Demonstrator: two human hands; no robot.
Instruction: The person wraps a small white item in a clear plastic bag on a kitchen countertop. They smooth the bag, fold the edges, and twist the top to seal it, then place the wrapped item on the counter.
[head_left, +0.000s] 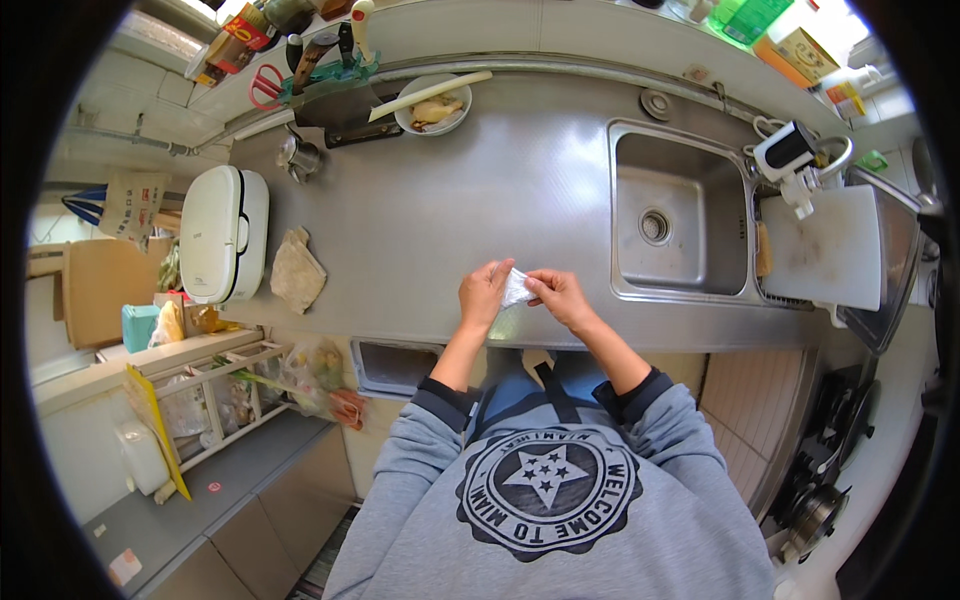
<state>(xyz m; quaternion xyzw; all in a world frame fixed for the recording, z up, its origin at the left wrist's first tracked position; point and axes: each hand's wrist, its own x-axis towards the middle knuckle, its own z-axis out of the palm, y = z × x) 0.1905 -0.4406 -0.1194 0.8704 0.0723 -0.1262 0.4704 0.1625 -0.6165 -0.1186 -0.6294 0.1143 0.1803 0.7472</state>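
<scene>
A small piece of thin, whitish, crumpled plastic film (516, 289) is held between both hands, above the front part of the stainless steel counter (450, 195). My left hand (482, 294) grips its left side, the thumb pointing up along it. On the other side, the thumb and fingers of my right hand (559, 294) pinch the film. Whether anything is wrapped inside the film cannot be seen. Both forearms reach over the counter's front edge.
The sink (660, 217) lies right, beside a white cutting board (821, 247). A folded cloth (298, 271) lies left, near a white lidded appliance (217, 232). At the back stand a metal pot (300, 156), a bowl (450, 124) of food and a knife rack (330, 73) with scissors.
</scene>
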